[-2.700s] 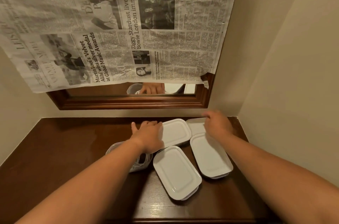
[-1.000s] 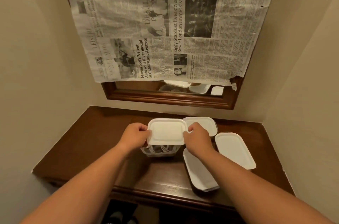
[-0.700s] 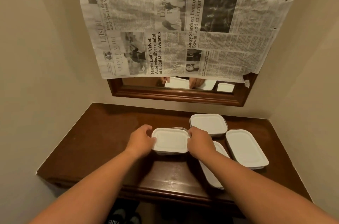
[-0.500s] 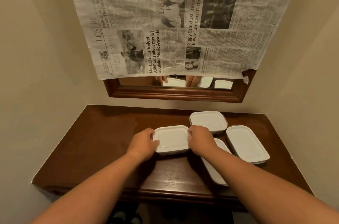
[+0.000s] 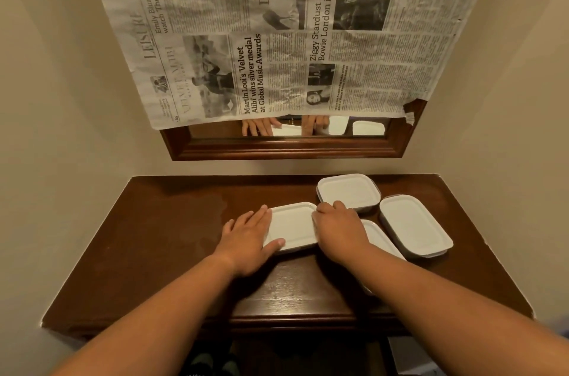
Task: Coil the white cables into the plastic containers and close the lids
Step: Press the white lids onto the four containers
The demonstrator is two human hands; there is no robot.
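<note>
A plastic container with a white lid [image 5: 292,226] sits in the middle of the brown table [image 5: 172,237]. My left hand [image 5: 249,237] lies flat on the lid's left edge, fingers straight, thumb on its near rim. My right hand [image 5: 337,229] presses down on the lid's right edge with bent fingers. No white cable shows; the lid covers the inside. Three more lidded containers stand to the right: one at the back [image 5: 348,191], one at the far right [image 5: 414,224], and one [image 5: 380,240] partly hidden under my right forearm.
A wood-framed mirror [image 5: 286,146] hangs on the back wall, mostly covered by a taped newspaper sheet [image 5: 277,37]. Walls close in on the left and right. The table's front edge [image 5: 292,320] runs under my forearms.
The lid was lowered onto the container holding the cable. Both hands went from holding its ends to pressing it down; my left hand has flattened.
</note>
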